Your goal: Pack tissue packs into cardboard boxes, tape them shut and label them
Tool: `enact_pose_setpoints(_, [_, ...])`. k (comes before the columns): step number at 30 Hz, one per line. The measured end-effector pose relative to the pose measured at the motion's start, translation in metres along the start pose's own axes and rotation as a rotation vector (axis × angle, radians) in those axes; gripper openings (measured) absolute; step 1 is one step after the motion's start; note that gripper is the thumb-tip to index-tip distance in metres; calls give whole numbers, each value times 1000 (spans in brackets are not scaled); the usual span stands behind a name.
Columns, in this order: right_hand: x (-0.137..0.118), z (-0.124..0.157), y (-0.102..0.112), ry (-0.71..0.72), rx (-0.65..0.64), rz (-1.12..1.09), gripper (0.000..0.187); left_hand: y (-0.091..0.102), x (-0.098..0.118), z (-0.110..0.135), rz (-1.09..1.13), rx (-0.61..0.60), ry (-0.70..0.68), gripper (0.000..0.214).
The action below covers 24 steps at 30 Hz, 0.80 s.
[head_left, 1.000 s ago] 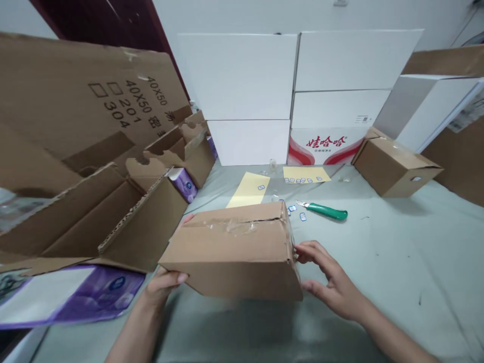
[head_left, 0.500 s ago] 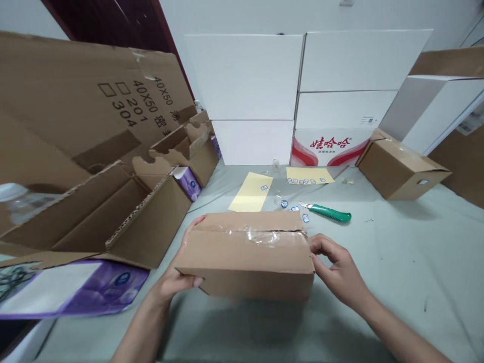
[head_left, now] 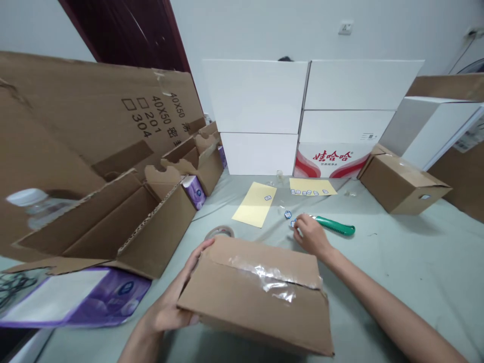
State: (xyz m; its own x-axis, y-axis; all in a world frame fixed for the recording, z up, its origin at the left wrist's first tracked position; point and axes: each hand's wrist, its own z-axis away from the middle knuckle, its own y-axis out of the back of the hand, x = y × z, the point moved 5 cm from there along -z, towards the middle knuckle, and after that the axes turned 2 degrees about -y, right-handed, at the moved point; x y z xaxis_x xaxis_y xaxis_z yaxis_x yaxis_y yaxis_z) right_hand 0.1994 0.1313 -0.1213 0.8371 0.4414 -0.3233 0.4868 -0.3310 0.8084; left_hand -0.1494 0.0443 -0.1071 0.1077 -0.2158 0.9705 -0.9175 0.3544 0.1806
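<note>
A closed brown cardboard box (head_left: 242,297), taped with clear tape along its top seam, is tilted in front of me. My left hand (head_left: 176,300) grips its left end, thumb low on the front and fingers behind. Beyond the box, my right hand (head_left: 310,236) is lowered to the table among small blue-edged paper labels (head_left: 288,215). Its fingers are curled together, and what is between them is hidden. Right beside those fingers lies a green utility knife (head_left: 336,226), its blade end partly covered by the hand.
A roll of tape (head_left: 220,231) sits behind the box. Two yellow sheets (head_left: 254,205) carry small labels. Open cardboard boxes (head_left: 162,237) and a purple tissue pack (head_left: 124,297) line the left. Another closed carton (head_left: 404,184) stands right, and white boxes (head_left: 260,151) form the back.
My right hand has left the box's right end and reached forward to the labels by the knife. The box has turned and come nearer in my left hand, uncovering the tape roll.
</note>
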Motion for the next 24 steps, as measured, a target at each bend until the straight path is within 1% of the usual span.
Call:
enact_pose_setpoints(2, [-13, -9, -28, 63, -67, 38, 28, -4, -1, 2, 20, -29, 20, 120])
enact_pose_setpoints(4, [-28, -14, -49, 115, -134, 53, 29, -6, 1, 2, 52, -13, 6, 120])
enact_pose_setpoints(5, [-34, -15, -55, 139, -169, 52, 29, -8, 3, 1, 62, -13, 0, 121])
enact_pose_setpoints(7, [-42, -13, -62, 184, -240, 35, 29, -11, 5, 0, 69, -37, 12, 123])
enact_pose_setpoints(9, [-42, -10, -59, 211, -304, 5, 27, -13, 6, -1, 75, -71, 45, 121])
enact_pose_setpoints(11, [-33, -10, -49, 195, -340, -17, 27, -13, 6, -2, 88, -80, 39, 118])
enact_pose_setpoints(13, [-13, -17, -37, 114, -330, -5, 27, -12, 7, -7, 97, -72, -19, 116])
enact_pose_setpoints(16, [23, -32, -25, -68, -274, 61, 29, -12, 8, -18, 120, -60, -72, 113])
enact_pose_setpoints(18, [39, -39, -24, -155, -262, 96, 31, -11, 7, -26, 164, -38, -63, 115])
enact_pose_setpoints(21, [50, -44, -27, -219, -282, 115, 32, -9, 6, -35, 295, 11, -22, 118])
enact_pose_setpoints(22, [53, -43, -28, -233, -293, 116, 32, -8, 5, -38, 342, 29, -7, 115])
enact_pose_setpoints(24, [56, -41, -25, -252, -323, 112, 32, -5, 4, -42, 410, 65, 13, 99])
